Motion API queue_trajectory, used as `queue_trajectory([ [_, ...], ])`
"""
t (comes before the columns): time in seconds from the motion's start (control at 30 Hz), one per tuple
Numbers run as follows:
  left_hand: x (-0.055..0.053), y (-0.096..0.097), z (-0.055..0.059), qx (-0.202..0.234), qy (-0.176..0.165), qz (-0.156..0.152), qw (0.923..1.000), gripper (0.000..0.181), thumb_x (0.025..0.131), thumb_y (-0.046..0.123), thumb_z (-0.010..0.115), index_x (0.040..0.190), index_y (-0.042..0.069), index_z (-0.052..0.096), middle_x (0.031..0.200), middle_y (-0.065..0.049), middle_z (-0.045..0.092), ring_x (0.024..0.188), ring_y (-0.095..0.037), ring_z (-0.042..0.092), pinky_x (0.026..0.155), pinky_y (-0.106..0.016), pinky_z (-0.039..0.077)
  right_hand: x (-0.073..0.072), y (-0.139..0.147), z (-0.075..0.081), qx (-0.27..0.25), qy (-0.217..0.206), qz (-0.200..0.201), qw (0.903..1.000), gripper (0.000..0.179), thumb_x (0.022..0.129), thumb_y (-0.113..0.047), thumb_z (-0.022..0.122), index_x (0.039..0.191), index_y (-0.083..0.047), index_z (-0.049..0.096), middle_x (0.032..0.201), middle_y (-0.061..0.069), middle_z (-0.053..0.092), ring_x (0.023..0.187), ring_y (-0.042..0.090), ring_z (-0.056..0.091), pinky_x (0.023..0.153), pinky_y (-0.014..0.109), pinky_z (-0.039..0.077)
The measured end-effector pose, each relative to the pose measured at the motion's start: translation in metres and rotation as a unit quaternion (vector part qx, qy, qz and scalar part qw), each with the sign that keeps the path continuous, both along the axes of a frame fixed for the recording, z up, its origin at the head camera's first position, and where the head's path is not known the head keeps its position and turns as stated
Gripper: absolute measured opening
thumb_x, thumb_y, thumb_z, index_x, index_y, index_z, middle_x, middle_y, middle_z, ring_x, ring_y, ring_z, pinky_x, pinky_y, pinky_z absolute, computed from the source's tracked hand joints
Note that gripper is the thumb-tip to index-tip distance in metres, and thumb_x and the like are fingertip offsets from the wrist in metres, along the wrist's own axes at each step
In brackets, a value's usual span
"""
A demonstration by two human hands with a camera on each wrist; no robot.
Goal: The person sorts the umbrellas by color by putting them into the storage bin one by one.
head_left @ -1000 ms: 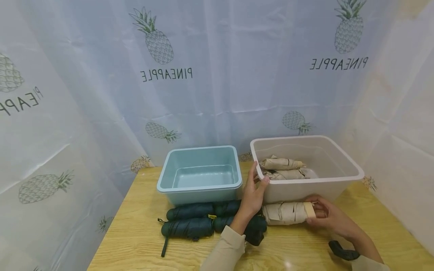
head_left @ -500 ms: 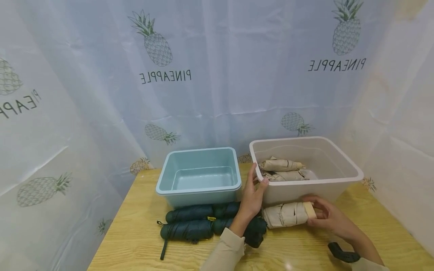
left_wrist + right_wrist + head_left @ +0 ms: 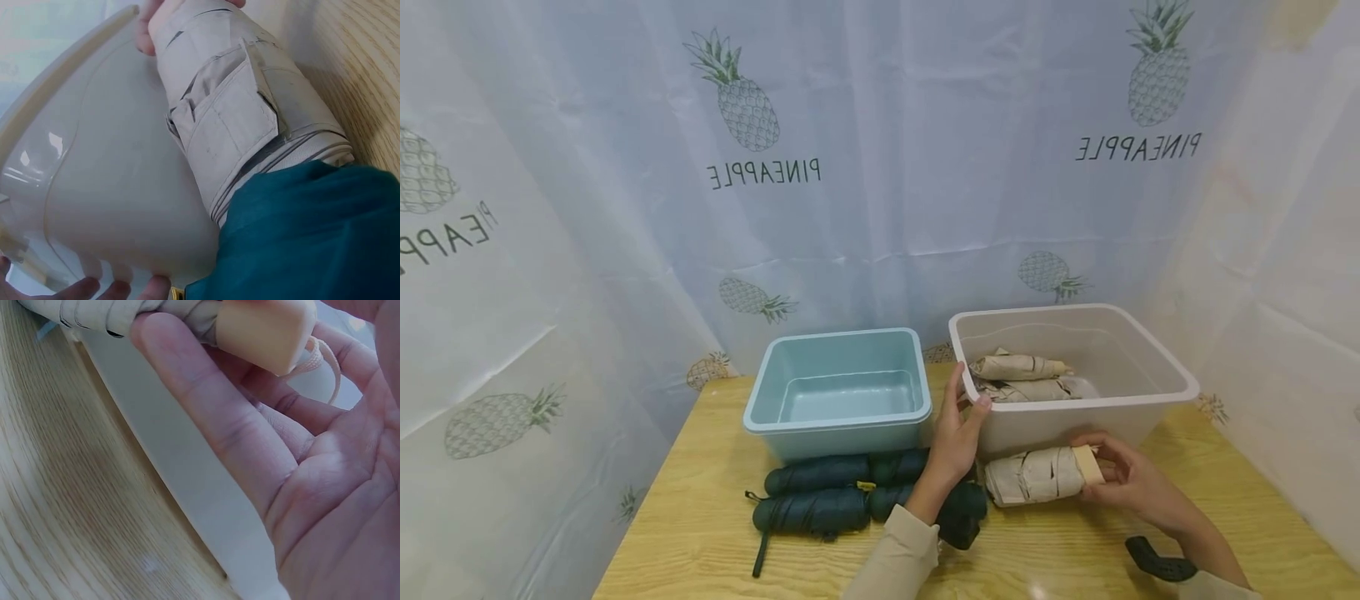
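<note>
My left hand (image 3: 953, 442) grips the white bin (image 3: 1090, 421) at its front left corner, thumb near the rim. In the left wrist view its fingertips (image 3: 119, 289) touch the bin's outer wall. My right hand (image 3: 1138, 483) holds a folded beige umbrella (image 3: 1033, 477) by its handle end, in front of the bin. A pale peach handle (image 3: 262, 334) with a cord loop shows in the right wrist view. Inside the bin, at its left, lie beige folded umbrellas (image 3: 1015, 365). Dark green folded umbrellas (image 3: 811, 511) lie in rows beside my left forearm, which partly covers them.
A light blue bin (image 3: 842, 427) stands left of the white one, with nothing visible inside. Both stand on a wooden table (image 3: 685, 533) backed by a pineapple-print curtain (image 3: 880, 167). A black curved object (image 3: 1159, 560) sits by my right wrist.
Both hands keep their places. The beige umbrella has tilted slightly, its left end a little nearer the table's front. The head view has shifted a little.
</note>
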State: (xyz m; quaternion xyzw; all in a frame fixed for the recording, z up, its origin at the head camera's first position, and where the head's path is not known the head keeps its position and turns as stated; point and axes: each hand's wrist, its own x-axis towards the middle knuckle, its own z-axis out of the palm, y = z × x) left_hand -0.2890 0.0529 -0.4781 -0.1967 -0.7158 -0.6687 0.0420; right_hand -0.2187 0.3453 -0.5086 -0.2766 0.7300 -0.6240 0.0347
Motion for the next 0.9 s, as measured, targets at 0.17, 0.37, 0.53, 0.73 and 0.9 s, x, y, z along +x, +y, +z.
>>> queue_trajectory([
  [0.17, -0.001, 0.001, -0.001, -0.009, 0.004, 0.006, 0.9999, 0.067, 0.104, 0.046, 0.053, 0.162, 0.04, 0.02, 0.157, -0.01, 0.044, 0.139, -0.028, 0.05, 0.107, -0.054, 0.047, 0.002, 0.001, -0.001, -0.004, 0.011, -0.015, 0.9998, 0.054, 0.09, 0.019, 0.059, 0.139, 0.006, 0.042, 0.122, -0.006, 0.063, 0.1, 0.017, 0.073, 0.077, 0.04, 0.063],
  [0.37, 0.0, 0.001, -0.003, -0.009, 0.008, 0.009, 0.9999, 0.067, 0.104, 0.043, 0.053, 0.162, 0.039, 0.02, 0.156, -0.009, 0.045, 0.138, -0.027, 0.051, 0.108, -0.053, 0.045, 0.002, 0.004, -0.002, -0.019, 0.027, -0.006, 0.9994, 0.057, 0.088, 0.023, 0.057, 0.139, 0.002, 0.044, 0.118, -0.004, 0.065, 0.098, 0.016, 0.073, 0.074, 0.041, 0.063],
  [0.53, -0.001, 0.001, -0.002, 0.001, 0.01, 0.006, 0.9999, 0.067, 0.104, 0.044, 0.053, 0.162, 0.039, 0.021, 0.156, -0.006, 0.045, 0.138, -0.026, 0.049, 0.109, -0.054, 0.044, 0.0, 0.003, 0.004, -0.021, 0.041, -0.004, 0.9989, 0.057, 0.087, 0.024, 0.057, 0.14, 0.006, 0.043, 0.12, -0.003, 0.065, 0.101, 0.014, 0.072, 0.074, 0.04, 0.063],
  [0.73, -0.002, 0.002, -0.002, -0.004, 0.009, 0.003, 0.9999, 0.068, 0.104, 0.044, 0.054, 0.162, 0.039, 0.021, 0.156, -0.008, 0.044, 0.138, -0.027, 0.049, 0.108, -0.055, 0.045, 0.004, 0.003, 0.013, -0.061, 0.029, 0.025, 0.9974, 0.059, 0.089, 0.026, 0.052, 0.142, 0.004, 0.042, 0.128, -0.002, 0.062, 0.105, 0.015, 0.072, 0.077, 0.04, 0.063],
  [0.9, -0.001, 0.0, -0.001, -0.005, 0.003, 0.006, 1.0, 0.068, 0.104, 0.045, 0.053, 0.162, 0.04, 0.02, 0.157, -0.006, 0.044, 0.139, -0.028, 0.049, 0.111, -0.058, 0.042, 0.005, 0.001, 0.02, -0.1, 0.033, 0.05, 0.9932, 0.064, 0.088, 0.03, 0.047, 0.143, -0.001, 0.042, 0.127, 0.003, 0.061, 0.101, 0.019, 0.073, 0.075, 0.042, 0.063],
])
